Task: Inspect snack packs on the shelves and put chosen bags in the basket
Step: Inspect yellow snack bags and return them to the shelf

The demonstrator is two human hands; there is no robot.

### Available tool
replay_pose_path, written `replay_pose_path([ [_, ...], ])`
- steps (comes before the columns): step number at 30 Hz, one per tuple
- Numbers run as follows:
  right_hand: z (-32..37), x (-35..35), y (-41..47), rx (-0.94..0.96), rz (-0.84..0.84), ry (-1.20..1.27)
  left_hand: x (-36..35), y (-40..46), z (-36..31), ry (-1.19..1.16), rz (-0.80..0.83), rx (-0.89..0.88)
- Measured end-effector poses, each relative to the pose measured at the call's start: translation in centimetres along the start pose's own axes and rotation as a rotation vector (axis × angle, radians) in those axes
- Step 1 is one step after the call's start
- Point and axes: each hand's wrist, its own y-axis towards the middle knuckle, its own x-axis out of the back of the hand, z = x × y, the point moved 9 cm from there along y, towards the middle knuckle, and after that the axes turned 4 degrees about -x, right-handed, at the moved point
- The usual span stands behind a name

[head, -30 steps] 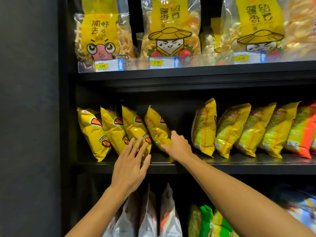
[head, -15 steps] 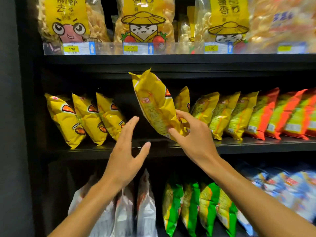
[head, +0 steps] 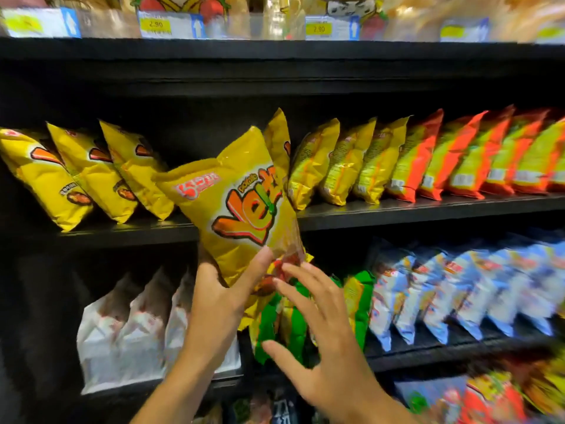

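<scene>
A yellow snack bag [head: 241, 206] with an orange logo is held up in front of the middle shelf, its printed front facing me. My left hand [head: 220, 298] grips its lower edge, thumb on the front and fingers behind. My right hand [head: 318, 328] hovers just right of the bag's bottom corner with fingers spread and straight, the fingertips near or touching it. More of the same yellow bags [head: 88, 172] lean in a row at the left of the middle shelf [head: 397, 209]. No basket is in view.
Yellow-green bags [head: 345, 163] and red-orange bags [head: 458, 154] fill the middle shelf's right side. Below stand white bags [head: 131, 328], green bags [head: 275, 325] and blue-white bags [head: 458, 289]. Price tags [head: 171, 24] line the top shelf edge.
The yellow bag came off the shelf, turned front-on, and passed from my right hand to my left. My right hand let go and opened. The view shifted lower and rightward.
</scene>
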Motion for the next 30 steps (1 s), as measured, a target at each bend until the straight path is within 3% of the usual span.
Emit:
replay_pose_path([
  [3,-1.1,0.9,-2.1,-0.060,-0.021,0.117,0.5,-1.4,2.3,0.025,0.006,0.080],
  [7,-4.3,2.5,-3.0,-0.337,-0.144,0.411,0.3,-4.6,5.7,0.087,0.162,0.207],
  [14,-6.7,-1.4,-3.2,-0.658,0.081,0.755,-0.6,-9.0,8.4,0.175,0.364,0.315],
  [18,-6.5,-1.7,-4.7,-0.702,0.046,0.735,-0.8,-10.4,9.5,0.155,0.461,0.340],
  [21,-6.8,-1.7,-6.2,-0.732,-0.002,0.696,0.0,-11.1,10.4,0.143,0.417,0.359],
  [26,-6.8,-3.0,-8.8,-0.733,0.034,0.716,0.5,-11.1,9.6,0.119,0.123,0.237],
  [30,-7.7,-2.6,-9.6,-0.735,0.045,0.788,0.8,-12.1,11.0,0.072,0.091,0.290],
])
